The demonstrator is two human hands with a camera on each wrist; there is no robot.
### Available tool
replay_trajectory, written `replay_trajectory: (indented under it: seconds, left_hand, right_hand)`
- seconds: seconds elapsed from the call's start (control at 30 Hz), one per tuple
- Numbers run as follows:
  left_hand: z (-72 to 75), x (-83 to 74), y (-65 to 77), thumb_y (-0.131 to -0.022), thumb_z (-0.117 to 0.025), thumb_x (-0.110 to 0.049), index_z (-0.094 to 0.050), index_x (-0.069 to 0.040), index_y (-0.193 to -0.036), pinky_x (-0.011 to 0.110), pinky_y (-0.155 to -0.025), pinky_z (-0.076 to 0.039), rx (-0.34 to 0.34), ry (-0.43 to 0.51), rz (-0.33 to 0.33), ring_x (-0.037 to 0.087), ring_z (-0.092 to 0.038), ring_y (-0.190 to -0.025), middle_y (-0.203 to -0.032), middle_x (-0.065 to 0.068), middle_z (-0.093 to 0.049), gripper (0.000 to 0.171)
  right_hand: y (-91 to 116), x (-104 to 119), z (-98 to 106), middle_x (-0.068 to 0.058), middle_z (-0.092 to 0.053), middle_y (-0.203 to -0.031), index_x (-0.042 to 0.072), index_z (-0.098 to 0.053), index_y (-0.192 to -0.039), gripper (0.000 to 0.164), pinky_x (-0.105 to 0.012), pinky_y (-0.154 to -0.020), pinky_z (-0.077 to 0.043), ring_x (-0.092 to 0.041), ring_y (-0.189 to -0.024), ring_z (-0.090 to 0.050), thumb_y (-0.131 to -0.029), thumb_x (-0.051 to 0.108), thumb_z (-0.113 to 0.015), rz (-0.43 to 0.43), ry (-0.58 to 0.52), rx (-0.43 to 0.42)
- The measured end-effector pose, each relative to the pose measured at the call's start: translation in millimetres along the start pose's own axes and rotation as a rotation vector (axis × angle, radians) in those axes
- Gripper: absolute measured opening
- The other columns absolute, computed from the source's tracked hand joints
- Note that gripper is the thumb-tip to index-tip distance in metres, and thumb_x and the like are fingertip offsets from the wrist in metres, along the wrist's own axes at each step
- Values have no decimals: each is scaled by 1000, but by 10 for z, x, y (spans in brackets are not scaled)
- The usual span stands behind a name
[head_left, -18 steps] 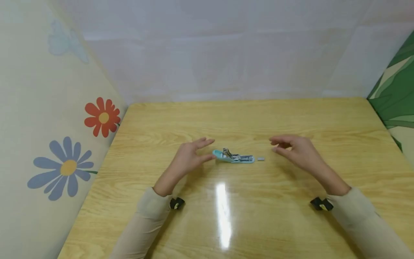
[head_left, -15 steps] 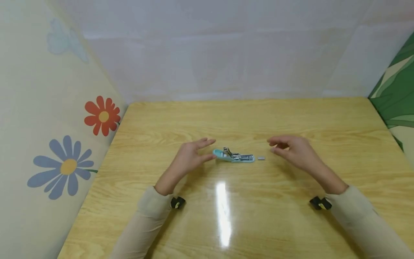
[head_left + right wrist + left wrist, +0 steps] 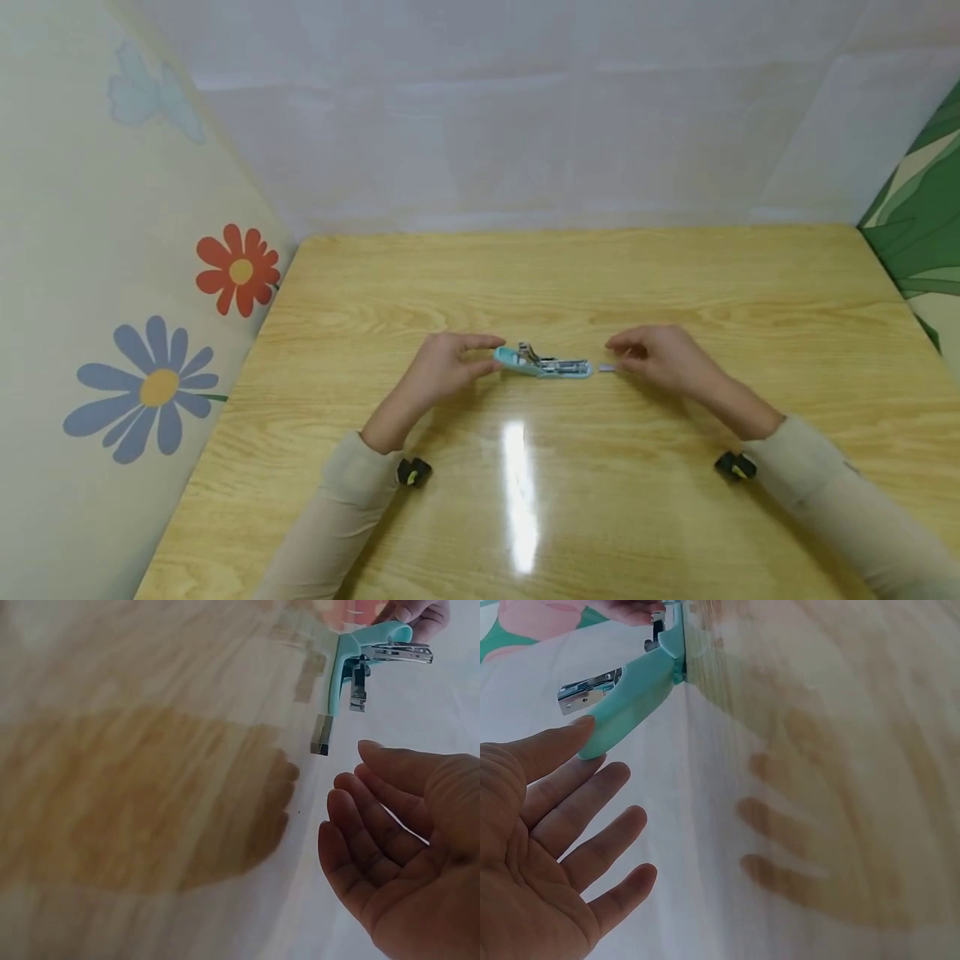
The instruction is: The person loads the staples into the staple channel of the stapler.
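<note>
A teal stapler (image 3: 564,372) lies opened out on the table, its metal magazine (image 3: 397,652) swung up from the cover. My left hand (image 3: 442,364) pinches the cover's left end between thumb and index finger; its other fingers spread loosely, as the left wrist view shows. Just off the stapler's right end rests a short strip of staples (image 3: 321,735). My right hand (image 3: 663,360) hovers at that strip with thumb and fingers loosely bent and a gap between them. In the right wrist view the fingertips are apart from the strip.
The glossy wood-grain table (image 3: 420,275) reflects a bright streak of light. A white cloth (image 3: 480,125) hangs behind it. At the left stands a wall (image 3: 90,250) with painted flowers, and a green leaf pattern (image 3: 933,225) borders the right.
My right hand has moved left and down to the staple strip. The left index finger has come in from above onto the cover's end. The stapler has hardly moved.
</note>
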State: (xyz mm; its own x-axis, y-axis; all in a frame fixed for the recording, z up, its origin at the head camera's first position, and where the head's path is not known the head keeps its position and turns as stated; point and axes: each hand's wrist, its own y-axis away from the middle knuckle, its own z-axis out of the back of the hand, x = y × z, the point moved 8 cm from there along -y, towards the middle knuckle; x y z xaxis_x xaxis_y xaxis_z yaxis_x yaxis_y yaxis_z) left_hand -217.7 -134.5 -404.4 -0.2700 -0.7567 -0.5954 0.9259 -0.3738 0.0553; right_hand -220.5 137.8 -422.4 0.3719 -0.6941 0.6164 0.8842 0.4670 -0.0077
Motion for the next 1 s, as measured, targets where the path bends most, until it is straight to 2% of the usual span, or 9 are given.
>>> replay_trajectory:
  seconds: [0.2,0.53,1.0]
  left_hand:
    - [-13,15,7,-92,-76,-27,-74,-20,-125,24,-50,-38,4,10,19,6,-26,-42,-127,8,-72,34]
    - [-8,6,-4,-93,-75,-28,-74,-20,-126,25,-51,-37,-1,-2,10,6,-24,-42,-127,8,-72,34]
    - [-4,-4,-9,-92,-75,-27,-74,-19,-126,27,-57,-40,-3,-21,1,6,-24,-43,-127,8,-72,34]
  right_hand:
    - [-28,-4,-77,-11,-78,-103,4,-75,-115,26,-41,-82,-59,-20,-88,-71,-89,9,-73,-3,53,17]
    - [-78,56,-106,-8,-78,-99,4,-77,-109,22,-41,-80,-58,-18,-86,-70,-89,12,-76,24,147,25]
    - [-95,108,-123,-8,-78,-95,4,-78,-102,16,-41,-81,-59,-20,-85,-70,-88,11,-77,67,173,15]
